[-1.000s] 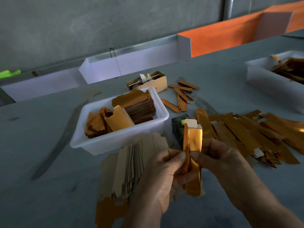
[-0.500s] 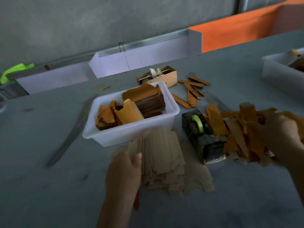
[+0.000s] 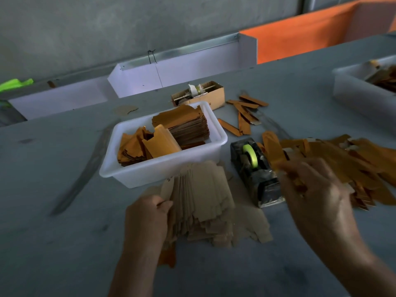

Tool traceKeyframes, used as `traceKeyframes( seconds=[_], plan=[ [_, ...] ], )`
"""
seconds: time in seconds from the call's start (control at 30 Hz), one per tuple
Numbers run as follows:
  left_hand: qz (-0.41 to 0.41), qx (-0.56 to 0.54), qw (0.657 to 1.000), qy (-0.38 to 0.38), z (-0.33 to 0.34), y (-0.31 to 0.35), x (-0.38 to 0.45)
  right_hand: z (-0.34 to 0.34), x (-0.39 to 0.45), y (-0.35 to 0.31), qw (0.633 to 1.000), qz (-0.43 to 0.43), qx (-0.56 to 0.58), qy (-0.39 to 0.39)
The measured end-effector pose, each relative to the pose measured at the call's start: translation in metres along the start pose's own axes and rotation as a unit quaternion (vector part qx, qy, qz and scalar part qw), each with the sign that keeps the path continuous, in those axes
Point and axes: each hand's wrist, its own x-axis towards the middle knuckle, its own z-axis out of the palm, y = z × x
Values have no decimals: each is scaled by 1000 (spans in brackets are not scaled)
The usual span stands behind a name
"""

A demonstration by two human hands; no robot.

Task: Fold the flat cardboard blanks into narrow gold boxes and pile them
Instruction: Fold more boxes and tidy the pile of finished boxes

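A fanned stack of flat cardboard blanks (image 3: 203, 200) lies brown side up in front of me. My left hand (image 3: 147, 217) grips its left edge, thumb on top of the outermost blank and fingers hidden underneath. A pile of folded narrow gold boxes (image 3: 342, 159) spreads across the table on the right. My right hand (image 3: 315, 189) hovers blurred over the near edge of that pile, fingers loose and spread, with nothing held that I can see.
A white tub (image 3: 162, 172) of gold blanks stands behind the stack. A black tape dispenser (image 3: 252, 168) sits between stack and pile. Farther back are a small cardboard box (image 3: 199, 95), loose gold strips (image 3: 242, 116), and a second tub (image 3: 360, 91) at the right.
The folded gold box held in both hands went onto the right pile with my right hand, which now draws back empty. My left hand dropped to the blank stack.
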Motion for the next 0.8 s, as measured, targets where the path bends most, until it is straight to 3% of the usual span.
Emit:
traceKeyframes(
  seconds=[0.07,0.13,0.23,0.33,0.47,0.57,0.7,0.77,0.8],
  plan=[
    [3,56,998,31,-4,2,-4,2,-9,-15,997,0,68,-46],
    [41,113,988,100,-5,15,-15,7,-16,-31,968,73,203,-127],
    [166,138,967,137,4,43,-42,19,-20,-51,855,216,392,-262],
    [265,125,950,105,15,60,-63,24,-21,-58,785,285,470,-284],
    [302,83,949,38,24,57,-68,25,-20,-52,781,326,474,-244],
    [259,-2,966,-8,20,57,-64,24,-19,-42,782,352,463,-224],
    [131,-99,986,33,15,51,-52,19,-17,-32,800,320,438,-256],
    [36,-208,975,-73,10,47,-42,15,-16,-28,795,305,440,-284],
    [-10,-282,948,-148,8,44,-38,14,-16,-26,790,302,447,-293]
  ],
)
